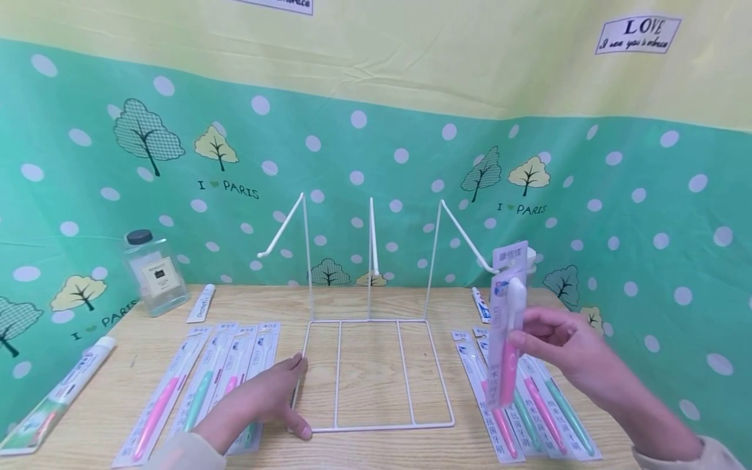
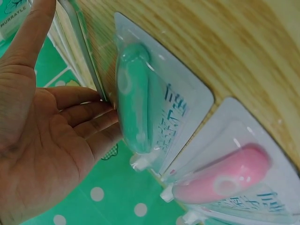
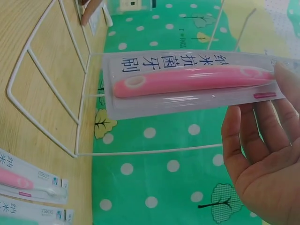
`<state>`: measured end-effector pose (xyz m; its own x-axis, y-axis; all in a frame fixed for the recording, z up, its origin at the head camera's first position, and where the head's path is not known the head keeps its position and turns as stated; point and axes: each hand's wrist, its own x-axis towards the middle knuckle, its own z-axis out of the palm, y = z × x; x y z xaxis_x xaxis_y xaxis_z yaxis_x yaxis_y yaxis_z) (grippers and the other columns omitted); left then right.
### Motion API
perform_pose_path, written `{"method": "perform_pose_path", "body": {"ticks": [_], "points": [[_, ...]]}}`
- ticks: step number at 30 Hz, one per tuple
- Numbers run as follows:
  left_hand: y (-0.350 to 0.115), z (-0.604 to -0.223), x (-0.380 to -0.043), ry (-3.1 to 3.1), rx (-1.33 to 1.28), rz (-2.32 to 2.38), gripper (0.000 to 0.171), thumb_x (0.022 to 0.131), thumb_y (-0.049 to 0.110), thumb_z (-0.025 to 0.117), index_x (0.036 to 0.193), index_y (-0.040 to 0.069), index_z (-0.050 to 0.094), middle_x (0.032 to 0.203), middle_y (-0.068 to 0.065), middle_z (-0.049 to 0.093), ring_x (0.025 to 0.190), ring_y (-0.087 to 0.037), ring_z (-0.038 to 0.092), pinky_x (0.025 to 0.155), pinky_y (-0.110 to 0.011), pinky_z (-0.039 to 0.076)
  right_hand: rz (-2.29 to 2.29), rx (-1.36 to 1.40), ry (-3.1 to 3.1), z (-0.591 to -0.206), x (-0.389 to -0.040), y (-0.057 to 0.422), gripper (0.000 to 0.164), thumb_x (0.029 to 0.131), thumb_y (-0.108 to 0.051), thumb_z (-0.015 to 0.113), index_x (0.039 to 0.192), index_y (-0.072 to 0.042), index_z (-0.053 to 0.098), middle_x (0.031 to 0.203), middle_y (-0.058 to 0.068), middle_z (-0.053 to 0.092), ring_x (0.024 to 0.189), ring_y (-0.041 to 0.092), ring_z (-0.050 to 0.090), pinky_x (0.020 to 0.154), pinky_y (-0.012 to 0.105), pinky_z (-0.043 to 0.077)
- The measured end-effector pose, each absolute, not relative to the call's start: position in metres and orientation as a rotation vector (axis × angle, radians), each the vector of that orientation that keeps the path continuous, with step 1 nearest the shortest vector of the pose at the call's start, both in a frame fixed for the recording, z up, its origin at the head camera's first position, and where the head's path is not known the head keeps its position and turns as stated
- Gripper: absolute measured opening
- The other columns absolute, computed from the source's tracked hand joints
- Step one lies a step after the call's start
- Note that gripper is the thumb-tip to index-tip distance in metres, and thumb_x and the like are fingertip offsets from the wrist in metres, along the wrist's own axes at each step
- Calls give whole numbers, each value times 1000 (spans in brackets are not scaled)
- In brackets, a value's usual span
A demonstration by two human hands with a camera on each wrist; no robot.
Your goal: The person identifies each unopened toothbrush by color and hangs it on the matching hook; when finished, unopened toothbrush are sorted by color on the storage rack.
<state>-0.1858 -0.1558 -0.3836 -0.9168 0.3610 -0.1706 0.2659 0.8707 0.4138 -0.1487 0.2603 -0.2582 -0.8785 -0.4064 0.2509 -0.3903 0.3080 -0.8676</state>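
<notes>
My right hand (image 1: 566, 343) pinches a packaged pink toothbrush (image 1: 505, 365) between thumb and fingers, upright in its blister card. The top of the card is beside the tip of the right arm of a white wire rack (image 1: 382, 427); whether it is threaded on, I cannot tell. In the right wrist view the pink handle (image 3: 187, 83) shows through clear plastic. My left hand (image 1: 267, 395) rests at the left side of the rack's base, its thumb by the front corner. The left wrist view shows its fingers (image 2: 89, 112) extended, near a packaged green toothbrush (image 2: 136, 103).
Packaged pink and green toothbrushes lie in a row on the left (image 1: 155, 418) and on the right (image 1: 546, 414). A toothpaste tube (image 1: 64, 391), a smaller tube (image 1: 202, 303) and a glass bottle (image 1: 155, 277) are at the left. Another small tube (image 1: 480, 305) lies behind the right row.
</notes>
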Motion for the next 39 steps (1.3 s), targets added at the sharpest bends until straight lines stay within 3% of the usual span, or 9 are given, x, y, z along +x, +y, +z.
{"method": "perform_pose_path", "body": {"ticks": [16, 29, 39], "points": [[-154, -384, -186, 2795, 470, 571, 125, 40, 57, 78, 134, -11, 32, 141, -29, 26, 127, -44, 27, 104, -52, 25, -1678, -718, 2513, -275, -159, 250, 21, 93, -8, 49, 111, -1, 58, 107, 13, 60, 91, 26, 61, 81, 32, 50], [-154, -384, -187, 2775, 457, 585, 124, 42, 56, 78, 135, -10, 31, 142, -28, 25, 128, -43, 26, 104, -52, 25, -1661, -422, 2570, -277, -193, 234, 35, 91, -39, 51, 116, -15, 54, 109, 9, 61, 93, 27, 61, 86, 41, 46], [-154, -385, -186, 2774, 440, 581, 125, 41, 57, 78, 136, -9, 31, 142, -28, 24, 128, -43, 26, 104, -52, 25, -1681, -325, 2600, -273, -240, 218, 51, 85, -52, 52, 116, -12, 53, 110, 9, 60, 93, 25, 62, 91, 40, 45]]}}
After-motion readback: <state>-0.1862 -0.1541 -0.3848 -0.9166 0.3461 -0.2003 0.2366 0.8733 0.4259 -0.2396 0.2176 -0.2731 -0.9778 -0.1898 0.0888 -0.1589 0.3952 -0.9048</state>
